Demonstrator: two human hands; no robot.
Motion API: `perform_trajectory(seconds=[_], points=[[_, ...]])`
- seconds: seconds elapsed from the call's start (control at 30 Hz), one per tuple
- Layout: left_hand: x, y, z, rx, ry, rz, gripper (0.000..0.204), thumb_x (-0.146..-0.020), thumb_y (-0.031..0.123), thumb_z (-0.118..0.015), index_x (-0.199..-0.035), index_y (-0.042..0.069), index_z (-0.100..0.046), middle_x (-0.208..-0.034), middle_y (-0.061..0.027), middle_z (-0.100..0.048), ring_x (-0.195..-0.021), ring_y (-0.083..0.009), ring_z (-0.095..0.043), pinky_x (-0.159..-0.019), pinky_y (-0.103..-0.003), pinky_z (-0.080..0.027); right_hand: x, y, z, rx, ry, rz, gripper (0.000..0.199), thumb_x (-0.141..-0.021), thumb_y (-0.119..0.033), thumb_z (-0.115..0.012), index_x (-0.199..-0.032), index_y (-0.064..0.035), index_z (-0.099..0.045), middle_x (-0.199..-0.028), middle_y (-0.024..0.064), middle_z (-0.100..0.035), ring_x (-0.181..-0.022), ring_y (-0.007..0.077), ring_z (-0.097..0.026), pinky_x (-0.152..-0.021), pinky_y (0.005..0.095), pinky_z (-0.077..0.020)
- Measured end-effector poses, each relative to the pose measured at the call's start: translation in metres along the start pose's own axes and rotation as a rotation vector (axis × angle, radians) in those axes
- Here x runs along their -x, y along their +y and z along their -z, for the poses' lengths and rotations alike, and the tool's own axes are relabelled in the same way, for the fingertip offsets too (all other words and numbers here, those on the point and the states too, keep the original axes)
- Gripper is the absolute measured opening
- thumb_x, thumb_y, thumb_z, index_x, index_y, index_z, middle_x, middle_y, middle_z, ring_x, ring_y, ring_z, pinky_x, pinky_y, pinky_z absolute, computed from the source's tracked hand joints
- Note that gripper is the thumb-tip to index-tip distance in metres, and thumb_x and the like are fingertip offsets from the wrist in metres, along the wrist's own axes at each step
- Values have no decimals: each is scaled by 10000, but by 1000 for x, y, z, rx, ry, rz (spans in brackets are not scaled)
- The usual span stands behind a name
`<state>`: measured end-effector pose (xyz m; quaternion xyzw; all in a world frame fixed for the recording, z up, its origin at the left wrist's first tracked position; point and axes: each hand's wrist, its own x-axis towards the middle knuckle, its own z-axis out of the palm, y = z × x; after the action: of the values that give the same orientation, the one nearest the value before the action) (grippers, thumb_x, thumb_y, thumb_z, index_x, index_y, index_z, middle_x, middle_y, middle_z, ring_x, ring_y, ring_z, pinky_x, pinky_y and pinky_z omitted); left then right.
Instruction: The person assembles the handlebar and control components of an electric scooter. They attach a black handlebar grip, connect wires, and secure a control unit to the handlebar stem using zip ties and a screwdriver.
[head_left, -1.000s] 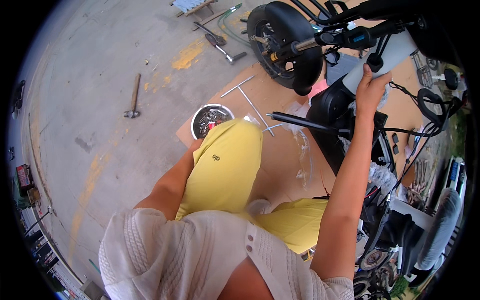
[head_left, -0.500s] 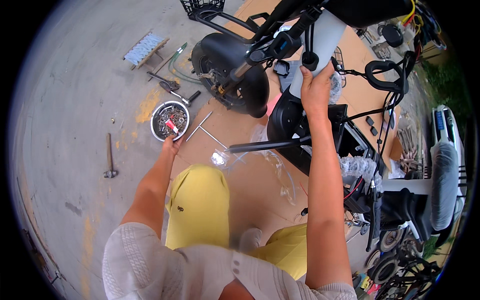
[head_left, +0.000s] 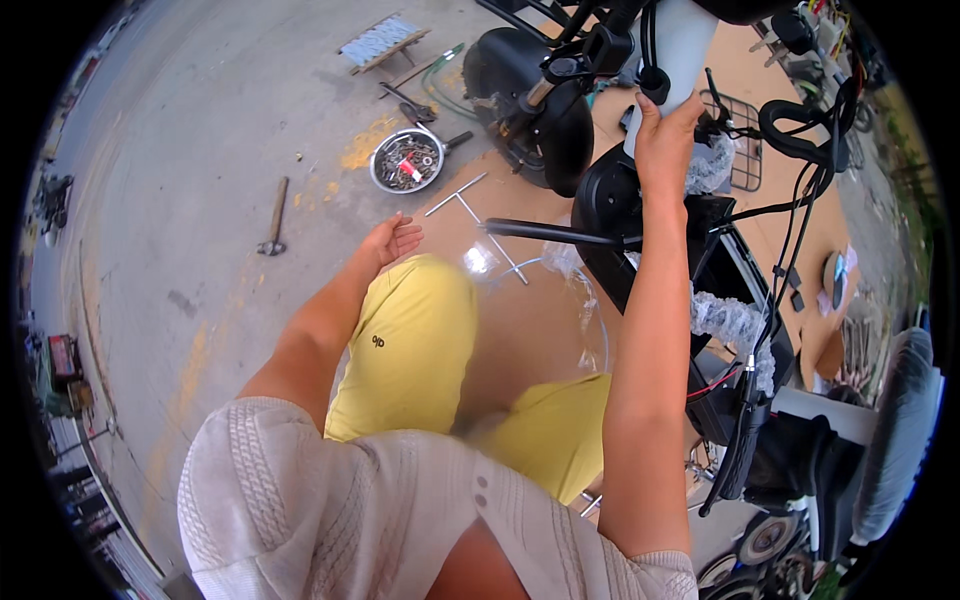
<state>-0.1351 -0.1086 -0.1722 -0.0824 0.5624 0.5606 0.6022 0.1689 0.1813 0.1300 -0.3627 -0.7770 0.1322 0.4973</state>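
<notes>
My right hand (head_left: 663,150) is wrapped round the white frame tube (head_left: 680,62) of a partly assembled electric bike, just below a black cable grommet. My left hand (head_left: 392,240) hangs beside my yellow-trousered knee, fingers stretched out and holding nothing. Beyond it, apart from the fingers, stands a metal bowl (head_left: 378,183) of loose bolts and screws, a small red-and-white tube (head_left: 410,170) lying on top. A T-handle wrench (head_left: 490,236) rests on the cardboard sheet (head_left: 530,340) right of my left hand. The black wheel and fender (head_left: 570,140) stand beyond it.
A hammer (head_left: 276,225) lies on the concrete at the left. A low slatted stool (head_left: 383,44) stands farther back. Black cables (head_left: 790,220) dangle at the right, beside bubble-wrapped parts (head_left: 728,318). A black bar (head_left: 550,232) juts across the cardboard. Another plastic-covered seat (head_left: 893,440) is at far right.
My left hand has let go of the bowl's rim and drawn back toward my knee, opening its fingers. My right hand stays on the frame tube. The whole view has shifted.
</notes>
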Motion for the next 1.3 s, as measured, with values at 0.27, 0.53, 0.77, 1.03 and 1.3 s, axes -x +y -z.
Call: perform_trajectory(seconds=[0.27,0.53,0.77,1.03,1.3], points=[[180,121,-141,-333,-175,-581,359,-978,214,-475,-1253,-11,-527,-976,-143,-676,-957,-239,-671,-841,-362,-543,0,0,-2,12,43,4,632,-836,-118,-686,-1304,105,-324,-1169,342,-468,-1085,507,-469,-912,497,-401],[312,169,-287,-1032,-793,-698,307,-835,-5,-461,-1084,-34,-638,-970,-108,-691,-979,-188,-637,-914,-328,-476,0,-5,3,-52,-18,-120,619,-835,-93,-688,-1309,74,-326,-1183,323,-472,-1096,485,-479,-908,486,-414],[220,201,-297,-571,-717,-794,180,-837,-19,-473,-921,-3,-631,-1002,-130,-673,-923,-215,-652,-841,-328,-516,-1,-16,4,-62,-69,-160,574,-837,-56,-679,-1286,57,-339,-1194,311,-476,-1111,464,-494,-926,460,-413],[178,284,-339,-163,-898,-1079,579,-949,248,-509,-1457,32,-335,-1414,-152,-441,-1234,-241,-499,-998,-382,-420,-3,-31,10,-23,-103,-306,550,-853,-41,-625,-1316,19,-334,-1146,258,-563,-1050,371,-571,-916,401,-430],[150,297,-397,-121,-916,-1453,566,-973,265,-515,-1444,6,-337,-1424,-150,-412,-1276,-258,-446,-1034,-384,-393,-2,-19,2,125,-78,-306,507,-840,28,-577,-1297,-2,-359,-1116,193,-577,-1015,292,-587,-873,362,-461]])
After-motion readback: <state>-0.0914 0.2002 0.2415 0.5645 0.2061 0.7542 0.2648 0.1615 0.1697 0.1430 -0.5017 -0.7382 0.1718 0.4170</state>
